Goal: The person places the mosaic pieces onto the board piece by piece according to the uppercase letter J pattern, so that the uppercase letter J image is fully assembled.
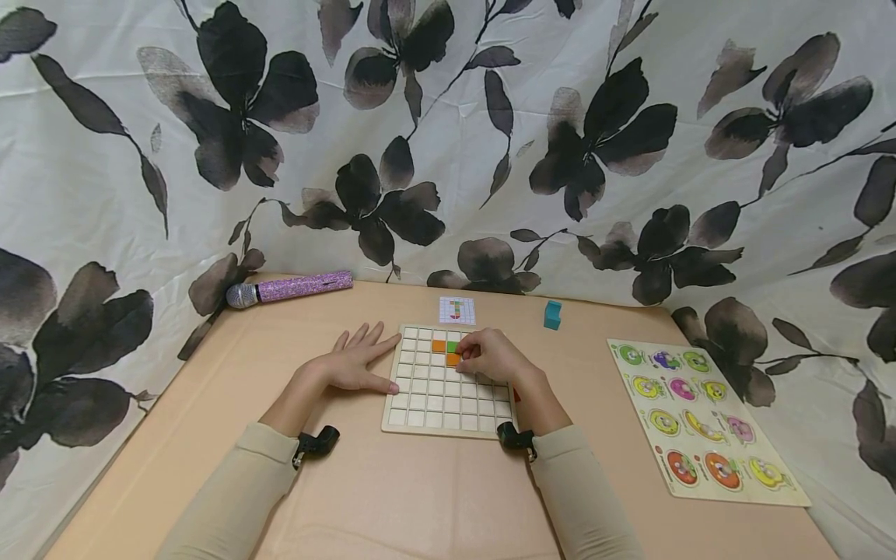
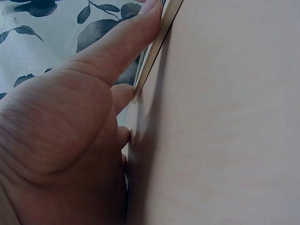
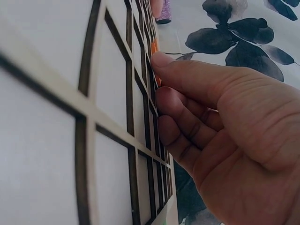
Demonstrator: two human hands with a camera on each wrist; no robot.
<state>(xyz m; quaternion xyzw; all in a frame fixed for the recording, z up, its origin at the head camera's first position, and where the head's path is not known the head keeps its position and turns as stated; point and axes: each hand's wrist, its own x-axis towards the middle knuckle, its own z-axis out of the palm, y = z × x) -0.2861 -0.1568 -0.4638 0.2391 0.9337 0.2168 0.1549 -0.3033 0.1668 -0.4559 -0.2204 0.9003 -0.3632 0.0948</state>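
The board (image 1: 416, 389) is lying flat on the bench (image 1: 399, 498), in front of the person. It is looking like wood, so I am judging it stiff, rather light, and likely to slide if something is pushing it sideways; its rim is offering the best hold. The left hand (image 1: 355, 365) is resting beside it, its fingers spreading wide and the thumb touching the left edge. The right hand (image 1: 493, 356) is resting over the board, its fingers forming a narrow curl. Their tips are lying close to the lower orange square (image 1: 453, 360); whether they are gripping it, I cannot tell. This square, the upper orange square (image 1: 439, 346) and the green square (image 1: 451, 347) are probably light, hard and easy to drop, so they are calling for a pinch on opposite edges.

As for the look, the board is showing a pale rim and many white cells, with thin light bars dividing them. Just beside its far edge, a card (image 1: 457, 311) is carrying a coloured pattern on a printed grid. The upper orange square is sitting left of the green square; the lower one is sitting on the green square's near side.
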